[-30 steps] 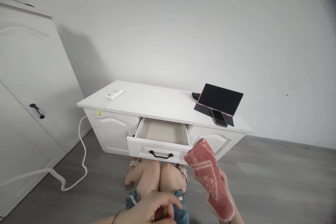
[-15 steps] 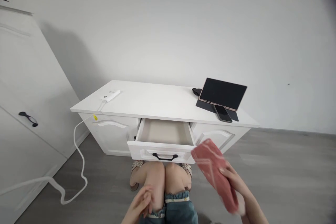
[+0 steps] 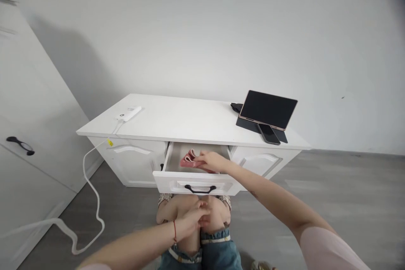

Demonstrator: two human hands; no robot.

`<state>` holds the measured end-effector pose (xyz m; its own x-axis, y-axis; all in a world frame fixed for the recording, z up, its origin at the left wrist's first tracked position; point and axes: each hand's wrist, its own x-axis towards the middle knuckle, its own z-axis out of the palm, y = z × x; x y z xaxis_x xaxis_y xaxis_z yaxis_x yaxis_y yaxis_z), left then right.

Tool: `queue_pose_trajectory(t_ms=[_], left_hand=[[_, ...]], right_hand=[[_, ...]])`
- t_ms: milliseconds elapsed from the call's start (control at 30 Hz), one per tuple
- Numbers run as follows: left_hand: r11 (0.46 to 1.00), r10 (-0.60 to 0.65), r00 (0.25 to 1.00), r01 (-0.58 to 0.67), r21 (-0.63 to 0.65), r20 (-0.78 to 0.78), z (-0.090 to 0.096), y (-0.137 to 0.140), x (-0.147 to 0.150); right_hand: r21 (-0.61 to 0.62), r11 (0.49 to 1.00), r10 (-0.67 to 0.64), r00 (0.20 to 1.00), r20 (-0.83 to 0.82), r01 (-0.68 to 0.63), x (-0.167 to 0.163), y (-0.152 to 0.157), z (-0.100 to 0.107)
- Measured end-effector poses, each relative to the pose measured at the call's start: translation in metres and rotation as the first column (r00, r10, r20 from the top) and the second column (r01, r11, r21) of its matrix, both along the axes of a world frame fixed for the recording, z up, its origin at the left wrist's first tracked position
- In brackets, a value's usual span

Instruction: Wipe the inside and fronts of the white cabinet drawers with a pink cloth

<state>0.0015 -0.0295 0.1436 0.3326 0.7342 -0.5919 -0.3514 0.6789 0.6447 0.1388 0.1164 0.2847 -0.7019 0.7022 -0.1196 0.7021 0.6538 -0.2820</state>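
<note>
My right hand (image 3: 210, 161) grips a folded pinkish-red towel (image 3: 188, 161) with pale edges, inside the pulled-out drawer (image 3: 196, 182) of a white cabinet. The towel's folds face left, and part of it is hidden behind my fingers. Over my knees, just below the drawer front, is my left hand (image 3: 194, 218). Its fingers are loosely spread and nothing is in them; a thin red string circles that wrist. A black handle (image 3: 200, 189) is fixed to the drawer front.
On the cabinet top (image 3: 177, 118) stand a propped tablet (image 3: 268, 109), a phone (image 3: 268, 134) and a small black item (image 3: 236, 107) at the right. A white power strip (image 3: 129, 114) lies at the left, its cord (image 3: 95, 185) trailing to the floor. A white wardrobe (image 3: 34, 105) borders the left.
My right hand has carried the towel left and forward, from beside the drawer into it. The towel now looks folded more compactly. My left hand has shifted right across my knees.
</note>
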Motion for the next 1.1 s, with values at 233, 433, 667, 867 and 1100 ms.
queue_pose_trajectory(t_ms=[233, 433, 667, 867, 1100], left_hand=[[0.901, 0.433, 0.861, -0.411, -0.137, 0.266, 0.010, 0.009, 0.009], [0.912, 0.410, 0.896, -0.408, -0.050, 0.171, 0.007, -0.010, 0.008], [0.954, 0.298, 0.948, -0.291, -0.071, 0.110, -0.002, -0.018, 0.001], [0.943, 0.332, 0.934, -0.325, -0.079, 0.128, -0.005, -0.015, 0.000], [0.958, 0.284, 0.954, -0.280, -0.056, 0.097, -0.020, -0.013, 0.001]], right_hand=[[-0.492, 0.859, -0.033, 0.945, -0.327, -0.140, -0.002, -0.003, -0.029], [-0.622, 0.773, 0.029, 0.985, -0.167, -0.129, -0.007, -0.009, -0.035], [-0.180, 0.962, 0.208, 0.978, 0.000, -0.204, -0.041, 0.006, -0.064], [-0.001, 0.859, 0.502, 0.841, 0.203, -0.513, -0.068, 0.006, -0.107], [0.118, 0.880, 0.400, 0.853, 0.335, -0.459, -0.082, 0.033, -0.113]])
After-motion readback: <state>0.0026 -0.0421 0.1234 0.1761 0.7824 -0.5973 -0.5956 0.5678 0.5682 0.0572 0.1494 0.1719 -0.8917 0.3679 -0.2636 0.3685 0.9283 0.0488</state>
